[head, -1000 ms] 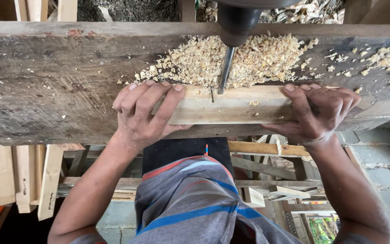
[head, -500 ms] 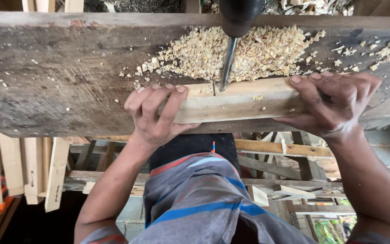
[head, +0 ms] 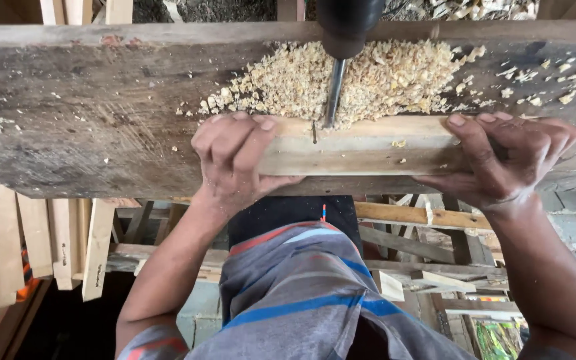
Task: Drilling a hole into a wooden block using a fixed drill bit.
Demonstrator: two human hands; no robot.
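Note:
A pale wooden bar (head: 368, 150) lies along the near edge of a worn grey plank bench (head: 101, 113). My left hand (head: 238, 160) clasps its left end, fingers over the top. My right hand (head: 508, 160) clasps its right end the same way. A dark drill chuck (head: 349, 23) hangs above, and its steel bit (head: 333, 93) comes down at the bar's far edge, between my hands. Whether the tip is in the wood cannot be told. A small dark slot (head: 314, 132) marks the bar's top just left of the bit.
A heap of pale wood shavings (head: 341, 80) covers the bench behind the bar, with loose chips at the right (head: 568, 80). Below the bench, cut wooden slats (head: 48, 240) lean at the left and stacked offcuts (head: 428, 260) lie at the right.
Both hands keep their grip on the bar. The bar and hands have shifted slightly right and down in view; the drill bit stays at the bar's far edge.

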